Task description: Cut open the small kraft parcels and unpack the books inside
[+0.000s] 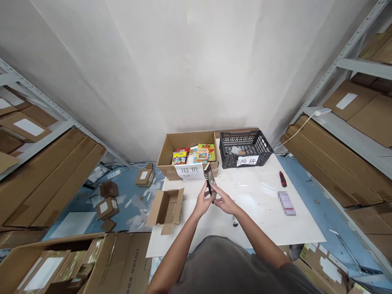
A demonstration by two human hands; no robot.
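Note:
A thin dark book (210,178), its edge marked with small yellow patches, is held tilted above the table between both my hands. My left hand (202,201) grips its lower left side, while the fingers of my right hand (224,200) close on the lower right. Just beyond the book stands a large cardboard box (162,165) with several colourful books (202,154) inside and a white paper sign (189,171) on its front. To the left of my left hand sits a small cardboard box (167,210) with its flaps up, and nothing shows inside it.
A black plastic crate (225,159) with a paper sign stands at the back right of the white table (260,224). A red and black box cutter (282,179) and a blurred-out purplish item (286,203) lie on the right. Shelves of cartons (352,155) flank both sides; boxes and paper scraps litter the floor.

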